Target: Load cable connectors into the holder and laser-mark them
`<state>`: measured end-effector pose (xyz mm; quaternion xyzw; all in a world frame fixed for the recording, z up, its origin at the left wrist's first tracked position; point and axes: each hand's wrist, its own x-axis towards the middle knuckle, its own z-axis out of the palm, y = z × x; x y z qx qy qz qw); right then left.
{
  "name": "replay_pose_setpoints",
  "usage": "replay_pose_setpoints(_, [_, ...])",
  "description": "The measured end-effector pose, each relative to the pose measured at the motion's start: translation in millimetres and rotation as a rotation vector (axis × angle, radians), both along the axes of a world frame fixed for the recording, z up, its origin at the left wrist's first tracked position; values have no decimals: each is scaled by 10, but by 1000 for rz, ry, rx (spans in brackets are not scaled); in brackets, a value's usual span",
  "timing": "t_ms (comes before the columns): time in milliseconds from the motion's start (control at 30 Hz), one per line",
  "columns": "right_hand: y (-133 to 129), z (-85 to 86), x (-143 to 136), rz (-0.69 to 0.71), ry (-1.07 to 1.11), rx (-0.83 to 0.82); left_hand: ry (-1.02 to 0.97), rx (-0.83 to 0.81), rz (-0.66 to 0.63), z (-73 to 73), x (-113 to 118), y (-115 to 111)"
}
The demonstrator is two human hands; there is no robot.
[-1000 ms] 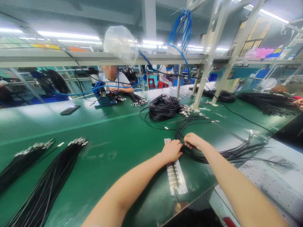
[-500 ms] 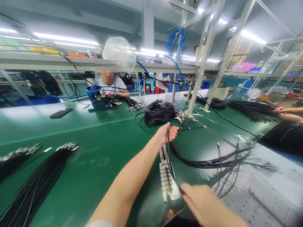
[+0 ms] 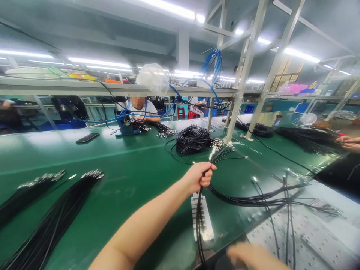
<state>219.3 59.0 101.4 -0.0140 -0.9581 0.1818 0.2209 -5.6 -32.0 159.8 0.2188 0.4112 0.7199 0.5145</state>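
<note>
My left hand point(image 3: 200, 176) is closed round a few black cables point(image 3: 199, 217), whose metal ends poke up past the fist. Their lower lengths hang over a slotted metal block point(image 3: 206, 221) and run out of view at the bottom. Low in the picture my right hand point(image 3: 250, 255) is smeared by motion, so its fingers do not read clearly. More loose black cables point(image 3: 242, 201) curve across the green table point(image 3: 135, 187) to the right of my left hand. Just beyond that hand lies a coiled bundle of black cable point(image 3: 191, 140).
Two cable bundles with silver ends point(image 3: 64, 206) lie at the left. Farther back are a phone point(image 3: 87, 138) and a small blue press point(image 3: 126, 127), with a person behind it. White frame posts point(image 3: 236, 108) rise beyond the coil. A perforated metal plate point(image 3: 317, 240) lies at right; another person's hand point(image 3: 348, 142) is at the far right.
My left hand has gone from half-open under the cables to closed round them, their ends now upright. My right hand has come away from the cables, down and right. The camera view has shifted.
</note>
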Motion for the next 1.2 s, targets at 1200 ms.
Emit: replay_pose_setpoints(1200, [34,676,-559,-118,170,-539,310,-100,31,-5,617,-356])
